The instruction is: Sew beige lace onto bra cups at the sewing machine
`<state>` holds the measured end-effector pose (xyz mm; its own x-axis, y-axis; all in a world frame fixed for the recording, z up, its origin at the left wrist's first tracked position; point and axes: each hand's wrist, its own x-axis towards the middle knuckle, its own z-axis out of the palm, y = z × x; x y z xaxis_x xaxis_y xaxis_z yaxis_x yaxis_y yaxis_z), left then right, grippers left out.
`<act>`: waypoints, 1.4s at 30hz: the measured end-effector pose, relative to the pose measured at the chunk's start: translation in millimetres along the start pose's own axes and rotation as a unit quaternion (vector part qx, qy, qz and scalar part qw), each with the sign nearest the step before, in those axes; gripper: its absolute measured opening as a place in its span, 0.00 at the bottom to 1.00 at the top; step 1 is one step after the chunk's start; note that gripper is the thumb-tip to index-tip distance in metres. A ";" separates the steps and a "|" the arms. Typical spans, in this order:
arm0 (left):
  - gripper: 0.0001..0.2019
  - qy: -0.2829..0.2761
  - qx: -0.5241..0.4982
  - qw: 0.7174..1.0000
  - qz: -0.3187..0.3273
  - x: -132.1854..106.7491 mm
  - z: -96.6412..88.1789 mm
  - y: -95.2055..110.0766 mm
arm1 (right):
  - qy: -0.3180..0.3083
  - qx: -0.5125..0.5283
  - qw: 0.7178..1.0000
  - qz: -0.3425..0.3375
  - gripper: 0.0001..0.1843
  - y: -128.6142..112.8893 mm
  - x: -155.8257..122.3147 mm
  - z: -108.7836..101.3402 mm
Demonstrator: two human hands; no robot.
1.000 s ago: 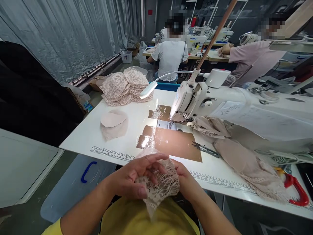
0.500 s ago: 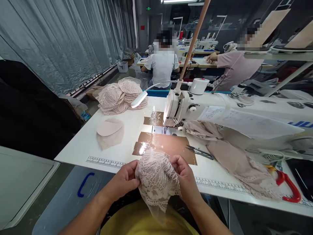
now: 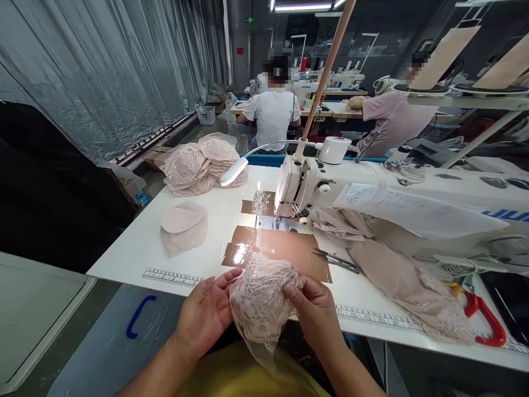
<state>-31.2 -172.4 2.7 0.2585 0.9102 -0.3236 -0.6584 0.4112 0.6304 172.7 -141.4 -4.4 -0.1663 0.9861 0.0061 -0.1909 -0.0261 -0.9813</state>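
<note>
Lace cup (image 3: 260, 300): bunched between both hands at the table's near edge.
Left hand (image 3: 204, 314): fingers cradling its side.
Right hand (image 3: 316, 309): fingertips pinching its rim.
Setting: white sewing table (image 3: 140, 248), workshop.

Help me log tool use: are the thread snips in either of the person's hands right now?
No: the thread snips lie on the table, while the left hand and right hand both hold the lace piece.
</note>
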 end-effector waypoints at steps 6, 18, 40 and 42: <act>0.17 -0.044 0.029 0.998 -0.023 -5.1 13.0 -22.3 | 0.011 0.035 0.999 0.038 0.18 -1.8 4.6 8.1; 0.29 -0.089 0.488 0.851 0.171 1.2 8.3 45.9 | -0.135 -0.122 0.983 0.019 0.10 -23.5 6.0 6.3; 0.14 -0.169 0.427 0.888 0.013 57.6 31.5 45.9 | -0.014 -0.272 0.953 -0.131 0.09 -35.3 39.4 4.7; 0.14 -0.178 0.408 0.896 -0.003 62.1 32.3 46.6 | -0.014 -0.266 0.957 -0.118 0.09 -36.7 41.9 3.3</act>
<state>-23.0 -95.1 34.8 0.5641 0.8069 -0.1752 0.0417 0.1840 0.9820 169.5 -99.6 32.5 -0.2068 0.9491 0.2375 0.2920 0.2916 -0.9109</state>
